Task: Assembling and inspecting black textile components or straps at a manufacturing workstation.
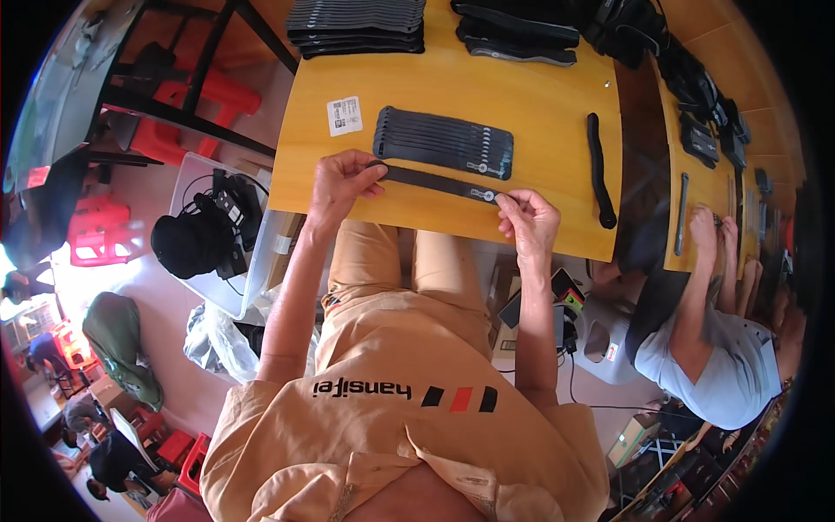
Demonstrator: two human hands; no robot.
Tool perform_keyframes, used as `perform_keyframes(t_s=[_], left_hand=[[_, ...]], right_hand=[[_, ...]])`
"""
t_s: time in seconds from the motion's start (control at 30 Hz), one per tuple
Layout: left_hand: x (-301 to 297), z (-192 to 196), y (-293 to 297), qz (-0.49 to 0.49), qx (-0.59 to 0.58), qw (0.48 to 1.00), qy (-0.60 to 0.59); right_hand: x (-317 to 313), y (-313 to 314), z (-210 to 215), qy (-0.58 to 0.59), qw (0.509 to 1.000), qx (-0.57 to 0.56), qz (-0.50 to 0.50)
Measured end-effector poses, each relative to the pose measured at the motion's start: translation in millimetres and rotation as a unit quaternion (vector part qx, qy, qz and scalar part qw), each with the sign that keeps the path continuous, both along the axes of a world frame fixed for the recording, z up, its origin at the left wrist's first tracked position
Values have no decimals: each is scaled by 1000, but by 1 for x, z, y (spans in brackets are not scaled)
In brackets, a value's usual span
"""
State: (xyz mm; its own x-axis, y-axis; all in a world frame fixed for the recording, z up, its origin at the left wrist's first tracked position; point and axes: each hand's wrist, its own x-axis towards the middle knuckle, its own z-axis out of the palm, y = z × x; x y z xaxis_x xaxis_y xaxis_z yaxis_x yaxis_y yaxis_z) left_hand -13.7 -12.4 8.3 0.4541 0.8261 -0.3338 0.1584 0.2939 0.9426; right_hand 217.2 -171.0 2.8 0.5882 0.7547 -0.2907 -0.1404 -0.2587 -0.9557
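A narrow black strap (435, 182) with a pale printed mark near its right end is stretched between my hands, above the near edge of the yellow table (330, 200). My left hand (341, 184) pinches its left end between thumb and fingers. At the other end, my right hand (532, 224) grips it beside the mark. Just beyond lies a row of overlapping black straps (435, 139), their marked ends lined up on the right. Another black strap (596, 165) rests alone near the table's right edge.
A white printed label (344, 116) lies left of the row. Stacked straps (355, 26) and more black bundles (513, 30) occupy the far edge. Left of the table, a white bin (187, 187) holds black items. A co-worker (709, 344) handles something at the right-hand table.
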Motion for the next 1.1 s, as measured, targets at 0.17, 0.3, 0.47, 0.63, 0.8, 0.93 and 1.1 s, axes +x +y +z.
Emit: perform_keyframes(t_s=[0.17, 0.3, 0.47, 0.63, 0.8, 0.93, 1.1], left_hand=[[10, -3, 2, 24, 31, 999, 9], [11, -7, 4, 30, 48, 998, 16], [18, -8, 2, 50, 93, 990, 93], [21, -16, 4, 57, 143, 978, 142], [25, -21, 5, 62, 175, 970, 159], [25, -23, 5, 66, 173, 970, 157], [26, -22, 4, 69, 172, 968, 169]], right_hand=[[2, 5, -3, -5, 999, 28, -30], [6, 8, -8, -49, 998, 38, -26], [4, 14, -6, -30, 998, 34, -37], [4, 17, -16, -77, 994, 45, -67], [8, 19, -17, -84, 994, 33, -67], [7, 22, -14, -72, 994, 32, -73], [5, 25, -14, -116, 989, -5, -91]])
